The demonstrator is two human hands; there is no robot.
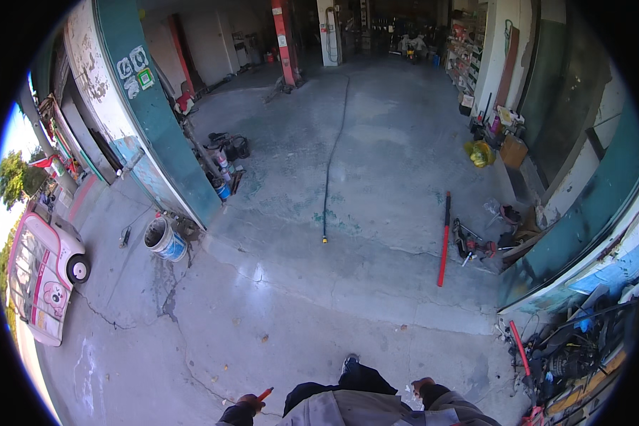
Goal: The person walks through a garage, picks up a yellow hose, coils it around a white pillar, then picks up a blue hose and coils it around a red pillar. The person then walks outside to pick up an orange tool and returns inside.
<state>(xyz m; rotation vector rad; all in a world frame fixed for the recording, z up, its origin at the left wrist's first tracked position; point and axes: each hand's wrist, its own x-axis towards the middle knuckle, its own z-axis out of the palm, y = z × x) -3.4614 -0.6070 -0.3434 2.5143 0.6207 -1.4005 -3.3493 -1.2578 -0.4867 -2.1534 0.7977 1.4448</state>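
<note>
**While the person stands at a garage mouth, a red-handled tool sits in the left hand**

Where the lower edge cuts the picture, the left hand (247, 405) has its fingers curled closed around a small red-handled tool (264, 393), whose red end sticks up and to the right of the fist; what kind of tool it is cannot be made out. The right hand (422, 387) hangs low beside the grey sleeve with nothing seen in it, and whether its fingers are bent or spread I cannot tell. Between the two hands a dark shoe (348, 365) stands on the concrete floor (298, 298). Farther ahead a long red bar (444, 238) lies on the floor, near a red power tool (476, 246) by the right-hand wall. A black hose (331, 156) runs across the floor into the garage. To the left a white bucket (165, 239) stands just beside the teal door pillar (165, 135), and a small pink-and-white car (44, 273) is parked outside.
</note>
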